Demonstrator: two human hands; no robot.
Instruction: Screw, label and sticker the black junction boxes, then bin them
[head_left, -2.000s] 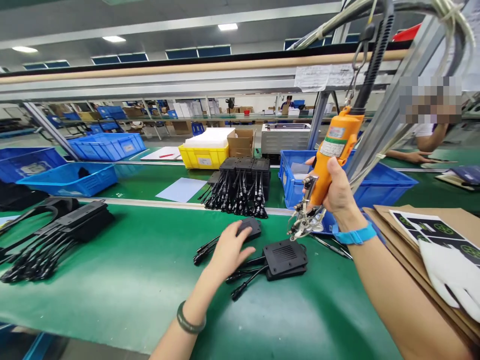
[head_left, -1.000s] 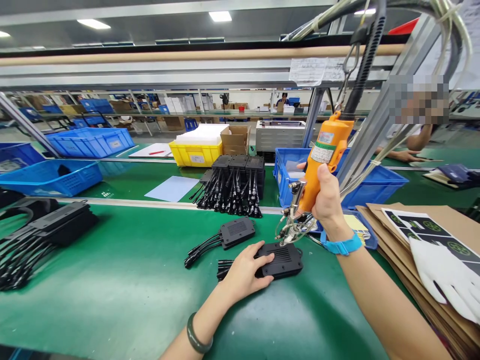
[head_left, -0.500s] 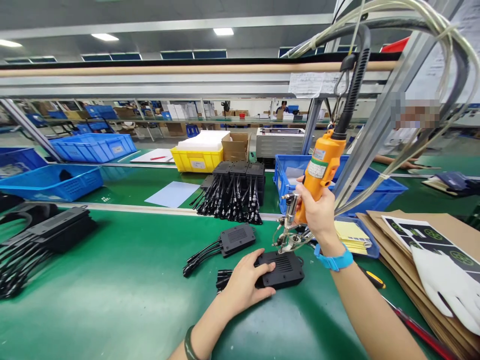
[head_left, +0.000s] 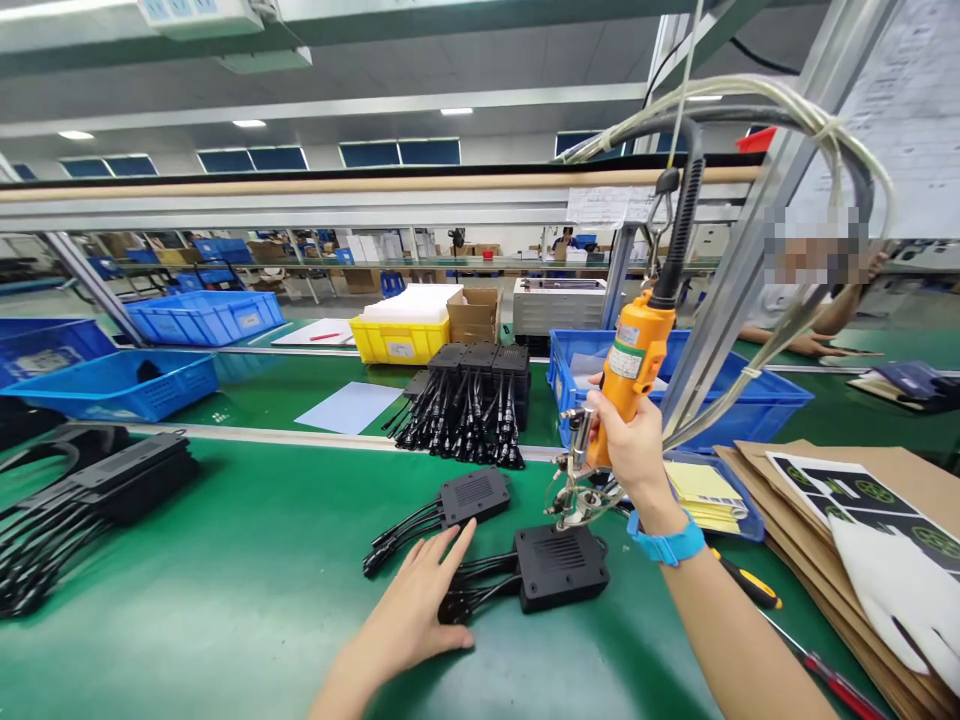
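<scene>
My right hand (head_left: 631, 445) is wrapped round an orange electric screwdriver (head_left: 634, 350) that hangs from a cable. Its metal tip end is over the far edge of a black box with cables (head_left: 562, 568), lying on the green bench. Whether the tip touches the box I cannot tell. My left hand (head_left: 420, 590) has its fingers spread, beside the cables at the left of that box, with nothing gripped. A second black box with cables (head_left: 474, 497) lies just beyond, its leads pointing left.
Stacked black boxes (head_left: 480, 365) stand behind, near a yellow bin (head_left: 401, 340) and a blue bin (head_left: 757, 395). Left lie more cabled boxes (head_left: 135, 470). Cardboard sheets (head_left: 757, 500), a white glove (head_left: 885, 570) and red-handled screwdriver (head_left: 840, 685) are right. Another person's hand (head_left: 817, 345) shows beyond.
My left hand has let go of the near box and moved left, its fingers spreading. The box stays in place. My right hand still holds the electric screwdriver; the camera view has tilted up.
</scene>
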